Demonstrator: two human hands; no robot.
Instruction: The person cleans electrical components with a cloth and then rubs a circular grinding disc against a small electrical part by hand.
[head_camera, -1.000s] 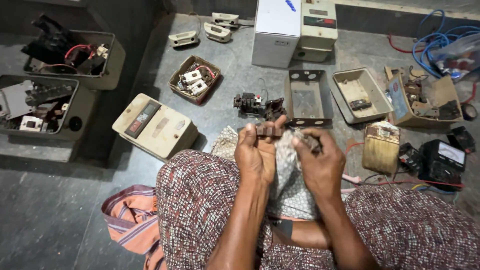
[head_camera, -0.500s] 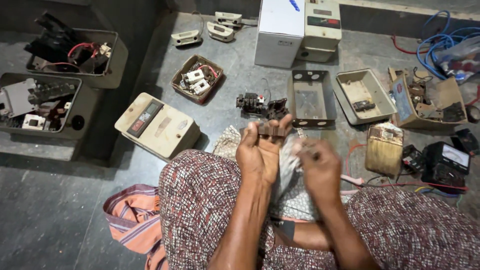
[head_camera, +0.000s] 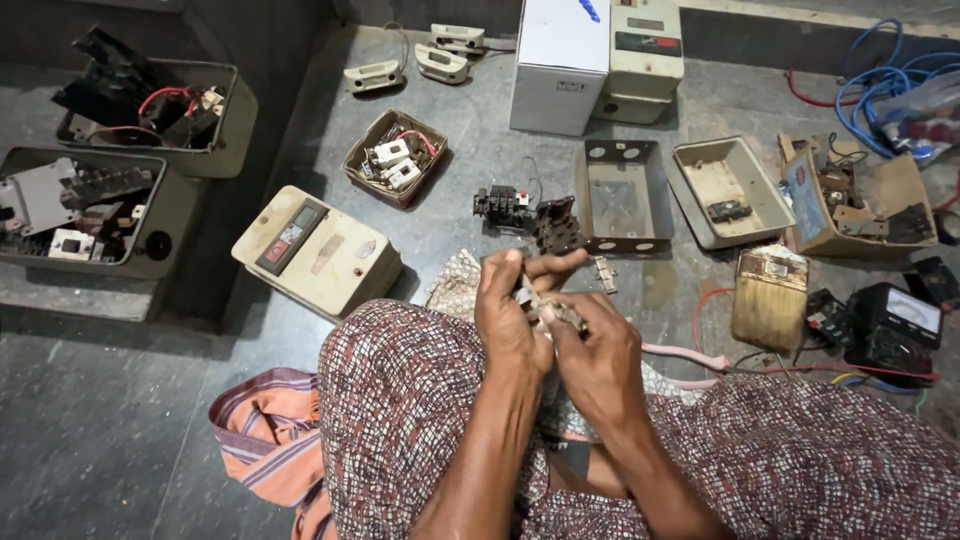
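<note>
Centre frame, above the lap: left hand is closed round a small brownish metal part, thumb & fingers pinching its upper end. Right hand is closed on the lower end, prob. gripping a thin tool, though the view's too cramped to be sure. To do this well: keep the part braced against the left palm, work w/ short, controlled moves and stay over the patterned cloth so loose bits don't drop to the floor. The dark contactor block sits just above.
</note>
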